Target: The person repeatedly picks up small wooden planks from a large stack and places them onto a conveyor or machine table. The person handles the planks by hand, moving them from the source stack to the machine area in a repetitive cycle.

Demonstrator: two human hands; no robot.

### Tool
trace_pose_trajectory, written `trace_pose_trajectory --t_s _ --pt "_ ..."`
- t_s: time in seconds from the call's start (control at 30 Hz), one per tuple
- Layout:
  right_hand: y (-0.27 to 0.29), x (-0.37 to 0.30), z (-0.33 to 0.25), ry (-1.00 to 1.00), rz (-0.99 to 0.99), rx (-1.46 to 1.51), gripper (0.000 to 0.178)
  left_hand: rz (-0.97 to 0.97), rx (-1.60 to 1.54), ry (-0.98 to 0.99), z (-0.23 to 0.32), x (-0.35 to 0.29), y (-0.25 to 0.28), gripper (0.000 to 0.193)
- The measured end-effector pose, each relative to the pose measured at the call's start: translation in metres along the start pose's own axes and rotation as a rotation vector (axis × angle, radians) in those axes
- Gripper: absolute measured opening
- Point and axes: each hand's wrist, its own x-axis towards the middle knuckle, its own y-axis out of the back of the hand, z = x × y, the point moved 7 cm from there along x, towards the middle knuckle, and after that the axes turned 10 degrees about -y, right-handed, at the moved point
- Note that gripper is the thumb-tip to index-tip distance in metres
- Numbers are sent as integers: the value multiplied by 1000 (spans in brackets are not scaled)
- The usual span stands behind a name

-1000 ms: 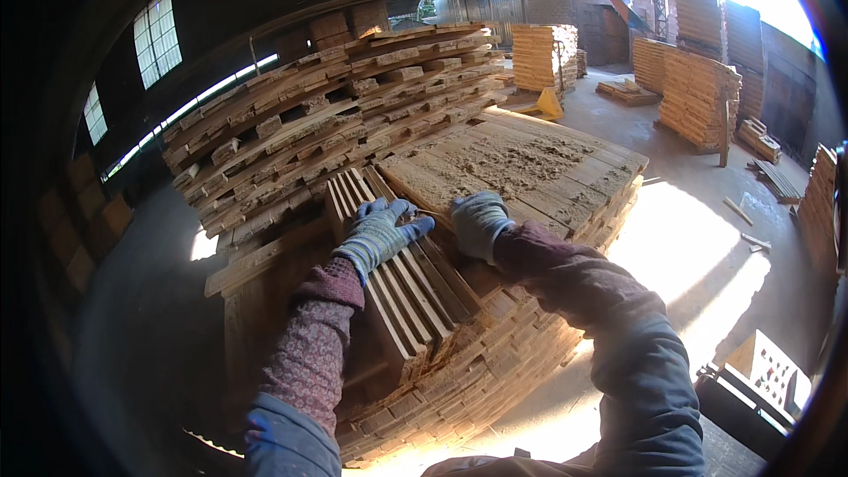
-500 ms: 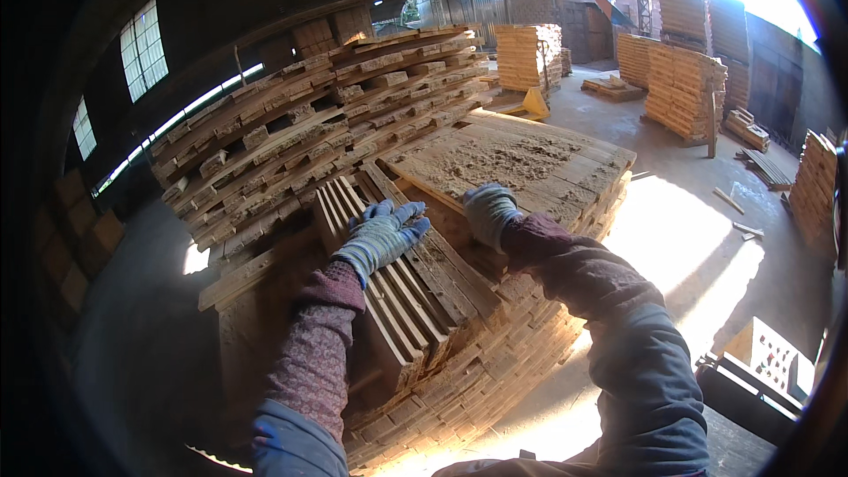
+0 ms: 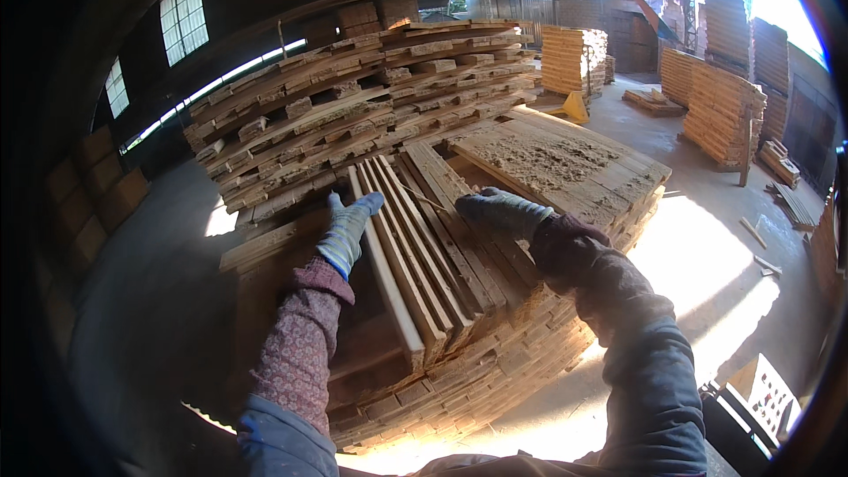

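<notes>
Boards [image 3: 429, 253] stand on edge, in a row, atop the wood stack [image 3: 503, 369]. Your left hand [image 3: 346, 234] is at the leftmost board [image 3: 386, 267], thumb spread; your right hand [image 3: 502, 210] is partly curled beyond the row. Cannot tell whether either grips.

No readable text, labels, brands, numbers or signs, none legible on the long, pale brown wooden slats [image 3: 422, 252], none on the white, flat panel with small dark spots [image 3: 770, 393]
</notes>
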Motion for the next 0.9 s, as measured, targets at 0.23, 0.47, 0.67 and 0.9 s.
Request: trace_pose_trajectory --t_s 0.23,0.47,0.67,0.9 --pt "-27 17 7 83 -425 362 38 -462 269 -111 12 -70 -47 53" --pt "-24 -2 -16 180 -239 36 34 -413 122 -11 24 -60 -64 51" --pt "41 -42 -53 694 -139 -164 31 -449 15 -88 127 -75 -103 54" --pt "29 -237 -8 649 282 704 58 -845 -269 -342 164 -125 -178 57"
